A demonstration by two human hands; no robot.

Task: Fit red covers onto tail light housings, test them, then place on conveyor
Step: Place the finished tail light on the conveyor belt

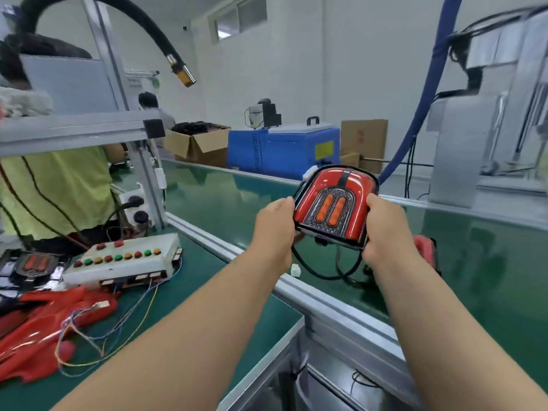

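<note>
Assembled tail light held in the air above the glossy green conveyor belt, directly between the two hands; left hand grips its left edge, fingers curled round the rim; right hand grips the right edge in the same manner; both forearms reach forward over the aluminium rail that divides the belt from the workbench. The unit is a rounded, arch-topped shield tilted with its face toward the camera; its red cover is smooth and shiny, bordered by a thin black rim; a dark, finely textured inset at the centre carries two elongated orange lenses set side by side. A black cable hangs in loops from the lower edge toward the belt; a small white connector shows near the rail. A second red unit lies on the belt, partly hidden behind the right wrist. On the matte green bench at left: a white rectangular test box with rows of red, green and yellow push buttons; thin coloured wires trailing from it; a heap of loose red covers, glossy and curved; an uncovered housing showing the same orange pair. Above, a black corrugated hose ends in a brass-coloured nozzle; a person in a yellow-green shirt stands beyond the bench frame.
</note>
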